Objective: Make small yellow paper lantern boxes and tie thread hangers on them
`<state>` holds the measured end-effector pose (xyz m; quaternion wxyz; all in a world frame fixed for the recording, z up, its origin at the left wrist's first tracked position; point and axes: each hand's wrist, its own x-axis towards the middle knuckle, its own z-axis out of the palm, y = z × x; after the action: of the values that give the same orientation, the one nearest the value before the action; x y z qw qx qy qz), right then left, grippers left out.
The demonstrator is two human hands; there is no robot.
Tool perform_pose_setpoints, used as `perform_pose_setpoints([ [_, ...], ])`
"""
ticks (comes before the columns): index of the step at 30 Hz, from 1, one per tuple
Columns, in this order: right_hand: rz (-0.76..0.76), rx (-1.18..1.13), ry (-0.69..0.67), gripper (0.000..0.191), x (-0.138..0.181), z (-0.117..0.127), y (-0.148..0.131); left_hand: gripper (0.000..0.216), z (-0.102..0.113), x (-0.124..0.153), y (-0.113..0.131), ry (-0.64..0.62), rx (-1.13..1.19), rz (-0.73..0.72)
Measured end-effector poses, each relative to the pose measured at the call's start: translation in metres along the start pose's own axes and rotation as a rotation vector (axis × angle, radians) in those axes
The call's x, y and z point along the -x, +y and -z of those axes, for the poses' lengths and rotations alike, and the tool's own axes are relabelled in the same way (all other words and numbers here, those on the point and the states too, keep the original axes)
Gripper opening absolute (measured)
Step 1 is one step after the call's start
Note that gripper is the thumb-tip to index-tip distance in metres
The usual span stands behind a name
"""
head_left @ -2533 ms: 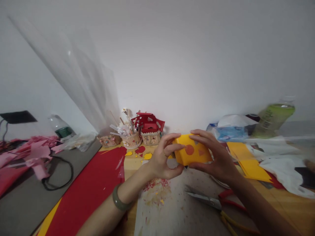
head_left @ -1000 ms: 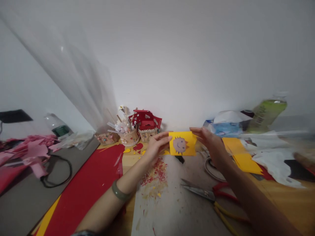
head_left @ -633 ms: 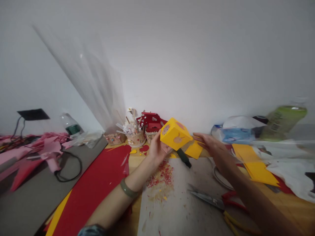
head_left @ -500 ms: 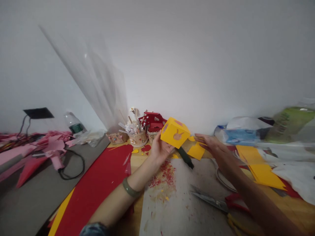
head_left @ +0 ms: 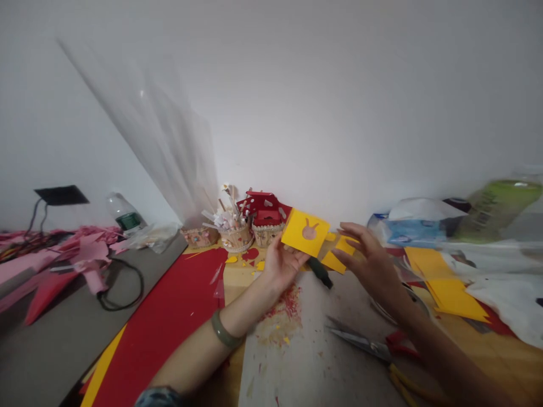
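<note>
My left hand (head_left: 286, 263), palm up with a green bangle on its wrist, holds a yellow paper box (head_left: 304, 233) from below. A rabbit-head shape is cut in the box's face turned to me. To the right of the box, my right hand (head_left: 371, 260) hovers with its fingers apart and nothing in them. Between the two hands lies a yellow paper piece (head_left: 335, 262) on the table. A dark green handle-like thing (head_left: 320, 273) rests just below the box. Nearer to me are scissors (head_left: 365, 342) with red handles, partly behind my right forearm.
A grey mat (head_left: 288, 373) with red and yellow scraps covers the middle. Red card (head_left: 169, 316) lies left of it. Behind stand decorated baskets (head_left: 237, 237) with sticks. A pink glue gun (head_left: 91, 268) is left; yellow sheets (head_left: 445, 282) and a tissue pack (head_left: 413, 229) are right.
The box has turned so that one cut face points toward me; its top no longer shows. My right hand has spread its fingers and come slightly lower beside it.
</note>
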<state>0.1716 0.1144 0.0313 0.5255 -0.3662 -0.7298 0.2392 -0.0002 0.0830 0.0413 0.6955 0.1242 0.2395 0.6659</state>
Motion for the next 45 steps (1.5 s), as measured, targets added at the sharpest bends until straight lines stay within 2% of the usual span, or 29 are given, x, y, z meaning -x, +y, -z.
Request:
perform_pose_setpoints([
  [3, 0.077, 0.082, 0.077, 0.043, 0.002, 0.001, -0.008, 0.029, -0.001, 0.005, -0.010, 0.015, -0.028, 0.057],
  [7, 0.096, 0.167, 0.116, 0.032, 0.004, 0.002, -0.017, 0.030, -0.002, 0.012, -0.021, 0.037, -0.065, 0.137],
  [16, 0.069, 0.195, 0.086, 0.013, 0.006, 0.005, -0.021, 0.029, -0.001, 0.013, -0.027, 0.045, -0.066, 0.164],
  [25, 0.079, 0.248, 0.064, 0.020, 0.005, 0.003, -0.021, 0.028, -0.003, 0.015, -0.027, 0.061, -0.047, 0.170],
  [45, 0.099, 0.255, 0.041, 0.018, 0.004, 0.002, -0.017, 0.026, -0.004, 0.014, -0.028, 0.114, -0.049, 0.162],
])
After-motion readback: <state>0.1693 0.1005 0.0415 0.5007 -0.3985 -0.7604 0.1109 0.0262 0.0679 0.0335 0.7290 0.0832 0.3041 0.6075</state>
